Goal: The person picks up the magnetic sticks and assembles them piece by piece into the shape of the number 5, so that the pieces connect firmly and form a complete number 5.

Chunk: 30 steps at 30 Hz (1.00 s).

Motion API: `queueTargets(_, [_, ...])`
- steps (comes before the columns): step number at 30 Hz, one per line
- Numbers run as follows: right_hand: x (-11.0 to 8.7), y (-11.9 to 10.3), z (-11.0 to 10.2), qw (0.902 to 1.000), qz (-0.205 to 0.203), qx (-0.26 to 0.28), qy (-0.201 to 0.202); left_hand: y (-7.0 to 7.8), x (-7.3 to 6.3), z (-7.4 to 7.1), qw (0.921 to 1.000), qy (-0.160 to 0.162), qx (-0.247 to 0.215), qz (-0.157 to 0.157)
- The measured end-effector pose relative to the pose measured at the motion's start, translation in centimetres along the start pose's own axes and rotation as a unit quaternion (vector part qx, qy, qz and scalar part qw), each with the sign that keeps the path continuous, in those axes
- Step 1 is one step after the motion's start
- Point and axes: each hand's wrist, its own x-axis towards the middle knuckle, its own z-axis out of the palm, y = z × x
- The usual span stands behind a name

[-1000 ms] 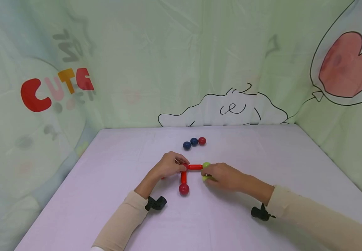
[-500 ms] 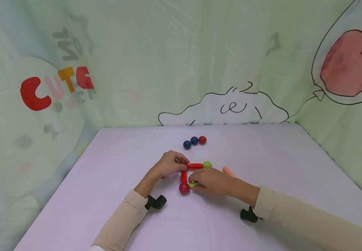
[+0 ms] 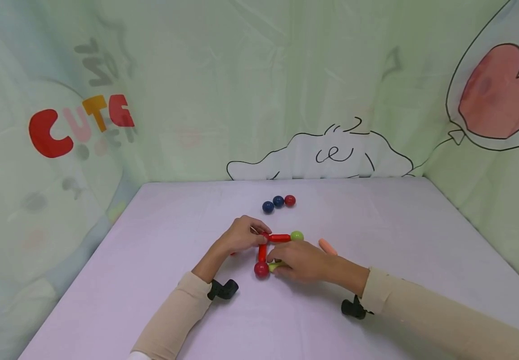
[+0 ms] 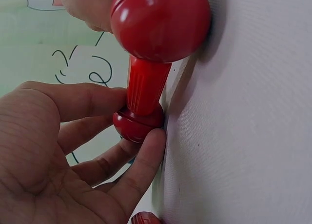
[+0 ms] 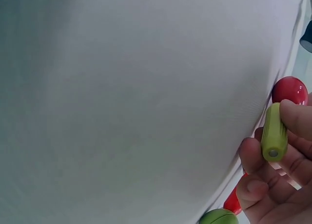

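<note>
My left hand (image 3: 242, 235) pinches a red ball (image 4: 139, 126) where two red rods meet. One red rod (image 3: 262, 253) runs toward me to a nearer red ball (image 3: 261, 269). The other red rod (image 3: 280, 238) leads right to a light green ball (image 3: 297, 236). With thumb and fingers, my right hand (image 3: 306, 262) holds a yellow-green rod (image 5: 274, 133), a silvery disc showing in its near end. Its far end meets the nearer red ball in the head view. My right fingers cover part of this rod.
Behind the hands, two dark blue balls (image 3: 268, 207) and a red ball (image 3: 290, 200) sit in a row. A peach rod (image 3: 328, 247) lies beyond my right wrist. Part of a red piece (image 3: 232, 254) shows beneath my left wrist. Printed curtains surround the table (image 3: 187, 210).
My right hand has moved left and nearer me, bringing the yellow-green rod to the nearer red ball. That ball has shifted slightly left. The peach rod has come into view; my left hand stays put.
</note>
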Motion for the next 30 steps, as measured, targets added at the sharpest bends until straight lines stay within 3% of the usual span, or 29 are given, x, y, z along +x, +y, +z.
queueTargets(30, [-0.29,-0.75,-0.26,0.999,0.016,0.039,-0.014,-0.04,-0.02,-0.01,1.0,-0.001,0.0,0.0])
